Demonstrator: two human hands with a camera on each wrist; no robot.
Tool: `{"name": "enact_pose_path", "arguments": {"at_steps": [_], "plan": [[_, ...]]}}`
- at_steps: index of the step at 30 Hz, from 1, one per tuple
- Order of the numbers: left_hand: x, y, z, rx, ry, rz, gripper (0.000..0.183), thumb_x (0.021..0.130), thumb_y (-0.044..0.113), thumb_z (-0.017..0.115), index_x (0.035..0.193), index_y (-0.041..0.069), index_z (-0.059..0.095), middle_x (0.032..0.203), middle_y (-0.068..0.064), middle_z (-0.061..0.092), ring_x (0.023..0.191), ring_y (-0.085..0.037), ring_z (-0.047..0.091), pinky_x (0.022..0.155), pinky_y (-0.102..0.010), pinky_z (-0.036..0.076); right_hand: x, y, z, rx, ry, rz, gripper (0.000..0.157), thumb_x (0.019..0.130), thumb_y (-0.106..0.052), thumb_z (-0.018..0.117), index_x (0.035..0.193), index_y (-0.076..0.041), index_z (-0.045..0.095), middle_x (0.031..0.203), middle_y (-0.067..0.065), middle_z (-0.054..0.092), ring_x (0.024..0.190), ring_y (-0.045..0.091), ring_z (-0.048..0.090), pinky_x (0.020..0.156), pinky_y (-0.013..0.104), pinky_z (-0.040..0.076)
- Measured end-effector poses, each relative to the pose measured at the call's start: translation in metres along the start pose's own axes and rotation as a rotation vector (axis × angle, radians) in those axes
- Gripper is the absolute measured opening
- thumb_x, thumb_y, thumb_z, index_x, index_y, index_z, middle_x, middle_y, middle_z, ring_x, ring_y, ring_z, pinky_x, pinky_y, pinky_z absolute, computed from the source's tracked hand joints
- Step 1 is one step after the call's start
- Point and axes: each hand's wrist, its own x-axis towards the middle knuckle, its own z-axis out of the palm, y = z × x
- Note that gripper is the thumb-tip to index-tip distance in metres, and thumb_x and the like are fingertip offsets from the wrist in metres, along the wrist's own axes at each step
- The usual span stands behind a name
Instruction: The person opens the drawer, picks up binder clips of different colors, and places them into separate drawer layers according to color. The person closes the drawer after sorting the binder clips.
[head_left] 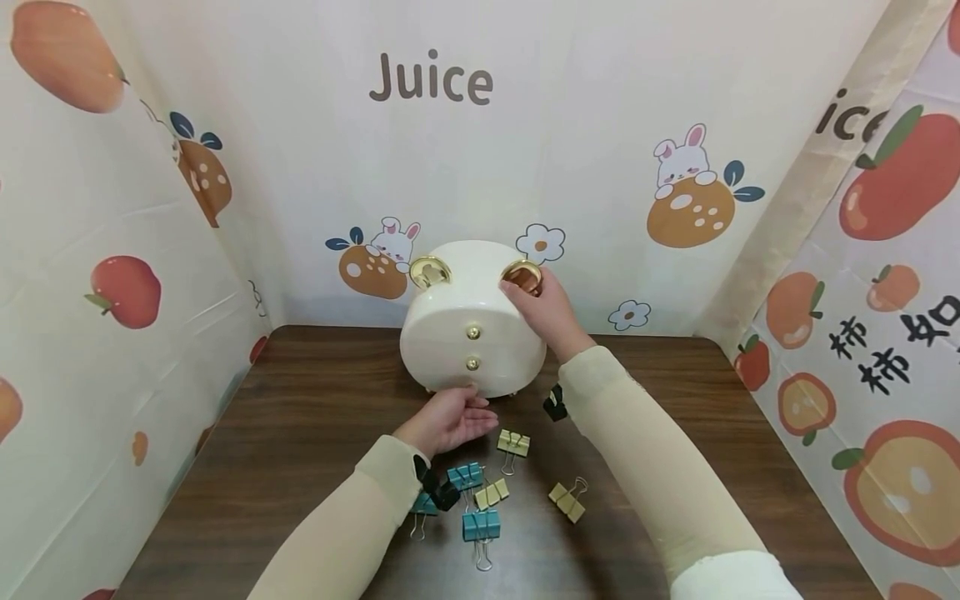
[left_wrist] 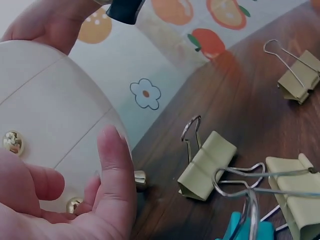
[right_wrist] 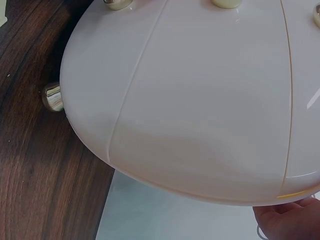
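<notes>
A glossy white rounded drawer box (head_left: 442, 333) with gold ears and round gold knobs stands at the back of the table. My right hand (head_left: 551, 312) holds its upper right side, thumb at the right gold ear (head_left: 522, 273); its other fingers are partly hidden behind the box. Low at the front, my left hand (head_left: 450, 421) lies palm up with bent fingertips at the bottom drawer knob (left_wrist: 75, 204), which they partly cover. Above it, the middle knob (left_wrist: 13, 142) is bare. The drawer seams look closed in the right wrist view.
In front of the box lie yellow binder clips, one near the left fingertips (head_left: 513, 443) and another farther right (head_left: 567, 502). Teal binder clips (head_left: 481, 525) lie beside and below the left wrist. Printed curtains (head_left: 300, 150) enclose the dark wooden table (head_left: 315, 383) behind and at both sides.
</notes>
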Motion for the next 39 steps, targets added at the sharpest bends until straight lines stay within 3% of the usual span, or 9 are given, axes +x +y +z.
{"name": "enact_pose_path", "arguments": {"at_steps": [4,10,13,19,22,26,32,39], "plan": [[-0.003,0.002,-0.001,0.068,-0.012,0.026,0.034,0.112,0.021,0.038,0.118,-0.011,0.050,0.103,-0.025,0.059,0.117,-0.045,0.061,0.100,-0.048,0.052,0.000,0.001,0.000,-0.001,0.001,0.004,0.070,0.094,-0.056,0.069,0.145,-0.013,0.046,0.133,0.007,0.058,0.115,0.024,0.059,0.098,0.047,0.051],[-0.008,0.008,-0.003,0.146,-0.070,0.095,0.037,0.111,0.017,0.038,0.128,-0.015,0.047,0.095,-0.019,0.063,0.086,-0.028,0.071,0.087,-0.041,0.059,0.000,0.004,-0.001,-0.001,0.006,-0.005,0.070,0.094,-0.056,0.069,0.144,-0.013,0.047,0.132,0.007,0.059,0.115,0.024,0.059,0.098,0.046,0.051],[-0.013,0.012,-0.002,0.160,-0.094,0.106,0.040,0.112,0.018,0.037,0.132,-0.016,0.046,0.097,-0.020,0.064,0.086,-0.026,0.071,0.086,-0.040,0.059,0.000,0.005,-0.001,-0.005,0.006,-0.013,0.069,0.094,-0.056,0.069,0.143,-0.013,0.048,0.132,0.007,0.059,0.115,0.024,0.059,0.098,0.046,0.051],[-0.024,0.020,0.005,0.171,-0.094,0.141,0.050,0.113,0.029,0.037,0.138,-0.013,0.046,0.120,-0.033,0.064,0.102,-0.036,0.071,0.091,-0.044,0.058,0.000,0.001,-0.001,0.011,-0.002,-0.016,0.070,0.093,-0.056,0.070,0.144,-0.013,0.047,0.131,0.007,0.060,0.114,0.024,0.061,0.096,0.046,0.053],[-0.024,0.023,0.008,0.115,-0.088,0.153,0.050,0.113,0.031,0.038,0.138,-0.012,0.046,0.124,-0.035,0.061,0.105,-0.038,0.070,0.094,-0.046,0.056,0.000,0.001,-0.002,0.017,-0.001,-0.018,0.069,0.094,-0.055,0.070,0.143,-0.014,0.047,0.130,0.007,0.060,0.113,0.024,0.061,0.095,0.046,0.053],[-0.020,0.026,0.012,0.002,-0.089,0.154,0.043,0.113,0.028,0.038,0.131,-0.010,0.049,0.118,-0.030,0.063,0.104,-0.035,0.069,0.093,-0.044,0.056,0.001,0.003,-0.001,0.023,0.001,-0.031,0.067,0.094,-0.054,0.070,0.142,-0.013,0.048,0.129,0.007,0.061,0.112,0.023,0.061,0.095,0.045,0.053],[-0.014,0.031,0.020,-0.239,-0.135,0.110,0.023,0.108,0.016,0.038,0.109,-0.002,0.052,0.104,-0.017,0.061,0.095,-0.025,0.064,0.084,-0.033,0.056,0.003,0.004,0.000,0.035,0.000,-0.039,0.067,0.094,-0.053,0.071,0.142,-0.011,0.048,0.129,0.008,0.061,0.112,0.023,0.062,0.096,0.044,0.053],[-0.010,0.035,0.024,-0.372,-0.166,0.057,0.024,0.105,0.015,0.033,0.102,0.000,0.051,0.096,-0.013,0.061,0.085,-0.022,0.065,0.081,-0.030,0.057,0.003,0.004,-0.001,0.042,-0.002,-0.035,0.067,0.094,-0.053,0.071,0.141,-0.011,0.048,0.129,0.008,0.060,0.113,0.024,0.062,0.096,0.044,0.053]]}}
